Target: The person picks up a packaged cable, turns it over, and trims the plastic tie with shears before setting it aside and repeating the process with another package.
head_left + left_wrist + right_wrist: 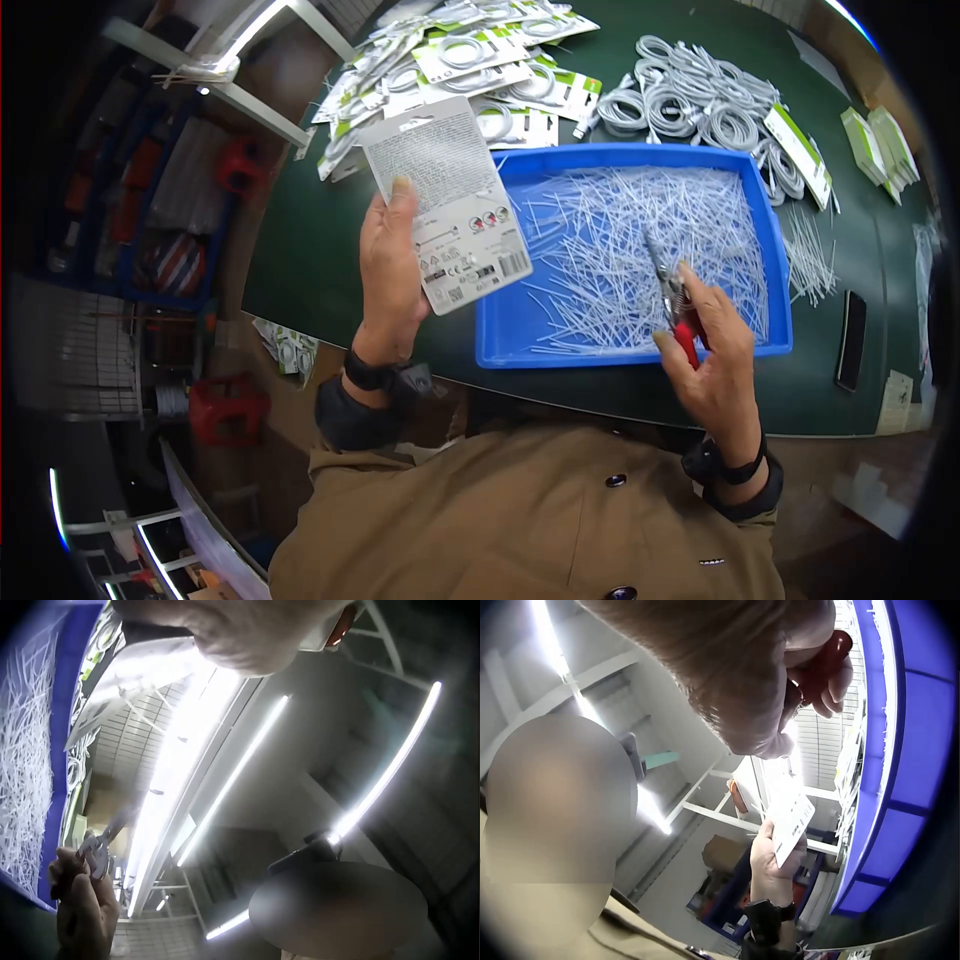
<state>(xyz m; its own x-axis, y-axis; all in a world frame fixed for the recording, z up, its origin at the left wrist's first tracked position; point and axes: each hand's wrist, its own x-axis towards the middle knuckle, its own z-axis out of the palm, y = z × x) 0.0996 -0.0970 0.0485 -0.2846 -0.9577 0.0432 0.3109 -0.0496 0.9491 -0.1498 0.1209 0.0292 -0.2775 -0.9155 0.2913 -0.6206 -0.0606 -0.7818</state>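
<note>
My left hand [390, 270] holds a flat retail package [445, 180] by its left edge, thumb across the printed back. The package is tilted over the left end of a blue tray [640, 154]. Over the tray's right part, my right hand [722, 365] grips red-handled pliers [686, 340], their metal end pointing away from me. Beneath them lies a thick layer of thin white plastic strips [610, 250]. In the right wrist view the red handle [829, 664] shows between the fingers, and the package [793, 825] appears beyond in the left hand.
Packaged cables [460, 60] are heaped at the back left of the green table [300, 260]. Coiled loose cables [690, 100] lie behind the tray. To the right are folded cards [880, 150], more strips [808, 258] and a black phone [851, 340].
</note>
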